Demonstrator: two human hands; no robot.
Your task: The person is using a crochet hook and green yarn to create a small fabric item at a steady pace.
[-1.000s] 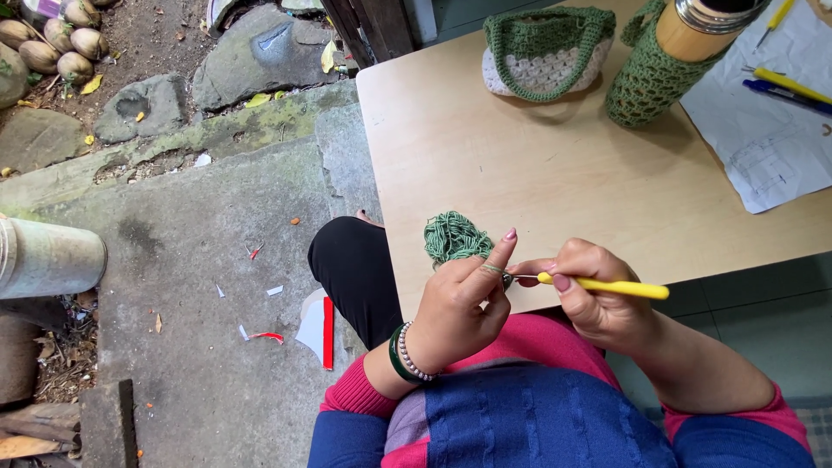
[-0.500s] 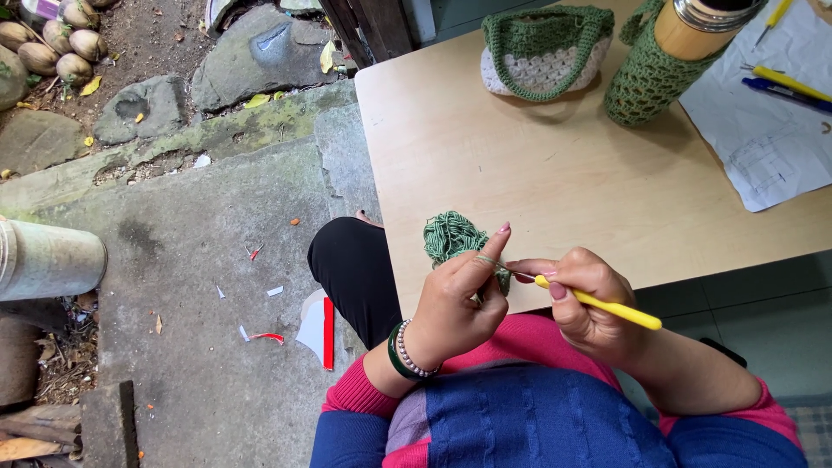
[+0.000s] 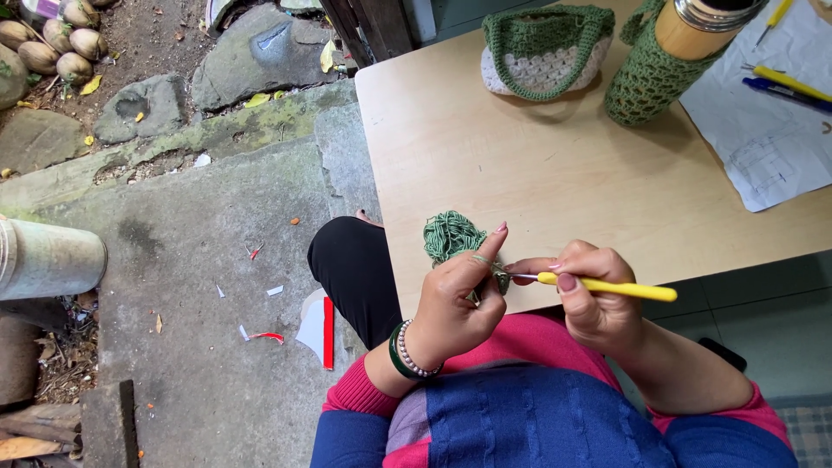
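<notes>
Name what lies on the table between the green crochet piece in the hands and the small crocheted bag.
Nothing: in the head view, bare tabletop separates the green crochet piece from the crocheted bag.

Desk (image 3: pixel 555 173) was a light wood top, mostly bare in the middle. At the far edge sat a green-and-white crocheted pouch (image 3: pixel 544 54); just right of it stood a bottle in a green crocheted sleeve (image 3: pixel 660 69). A paper sheet (image 3: pixel 763 130) lay at the right side, with a yellow pen (image 3: pixel 787 81) and a blue pen (image 3: pixel 784 94) on it.
</notes>
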